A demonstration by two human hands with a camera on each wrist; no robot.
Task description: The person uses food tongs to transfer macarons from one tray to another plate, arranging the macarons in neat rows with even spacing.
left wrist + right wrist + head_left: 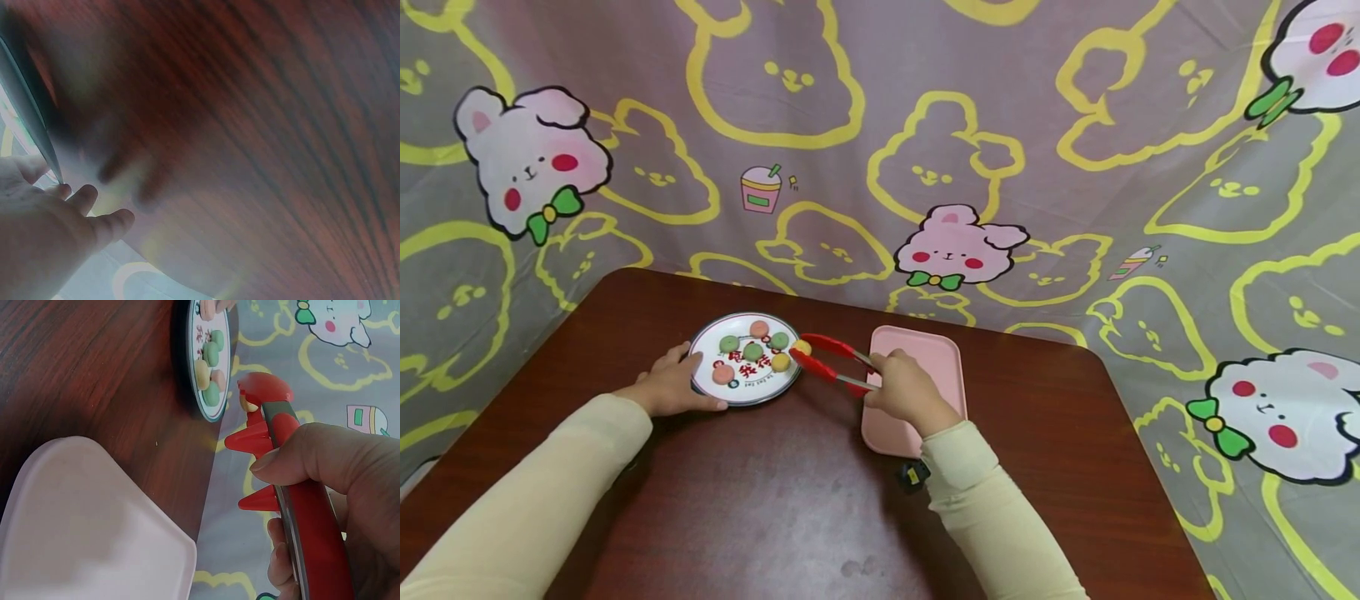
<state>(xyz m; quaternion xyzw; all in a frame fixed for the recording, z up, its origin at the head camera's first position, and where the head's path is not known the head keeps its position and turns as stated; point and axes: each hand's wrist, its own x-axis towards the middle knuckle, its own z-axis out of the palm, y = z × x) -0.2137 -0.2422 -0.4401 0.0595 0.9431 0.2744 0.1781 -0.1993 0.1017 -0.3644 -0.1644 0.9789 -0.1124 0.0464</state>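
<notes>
My right hand grips red-and-metal tongs. Between the tong tips is a yellow macaron, at the right rim of the white plate; in the right wrist view the red tip partly covers it. Pink, green and yellow macarons lie spread on the plate, which has red characters and a dark rim. At the plate's left side, my left hand holds the rim, thumb along the near edge. The left wrist view shows the left fingers by the plate's dark edge.
A pink rectangular tray lies right of the plate, partly under my right forearm. A small black object is by my right wrist. The brown wooden table meets a curtain printed with cartoon animals along its back and sides.
</notes>
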